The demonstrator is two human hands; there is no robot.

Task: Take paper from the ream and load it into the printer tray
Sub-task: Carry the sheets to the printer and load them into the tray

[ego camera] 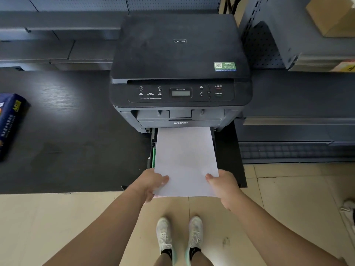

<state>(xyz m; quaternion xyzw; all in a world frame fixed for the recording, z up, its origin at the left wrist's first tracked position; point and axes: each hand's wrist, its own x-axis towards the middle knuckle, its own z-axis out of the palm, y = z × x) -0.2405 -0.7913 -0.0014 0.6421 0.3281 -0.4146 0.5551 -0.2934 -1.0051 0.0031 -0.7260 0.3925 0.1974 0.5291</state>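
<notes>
in front of the printer [180, 73], in the single head view, a person is standing on pale floor tiles [57, 227] in light trainers [179, 237]. the machine is a dark desktop unit sitting on a dark low surface [76, 131], with its control panel and small display facing the camera. the printer tray [152, 148] is standing pulled out at the bottom front, a green guide showing along its left side.

a stack of white paper [185, 160] is lying lengthwise over the open tray, its far edge reaching under the printer's front and its near edge projecting toward the person. the left hand [151, 184] is gripping the near left corner, thumb pressing on top and fingers curling beneath. the right hand [223, 186] is gripping the near right corner in the same manner, thumb on top. both hands are closed on the stack; how many sheets they are holding is not readable from this angle, and it appears, though the view is poor, that the paper is resting slightly above the tray walls rather than seated flat.

the blue ream [10, 123] is lying on the dark surface at the far left edge, well apart from the printer. a cardboard box [334, 18] is sitting on grey shelving at upper right.
</notes>
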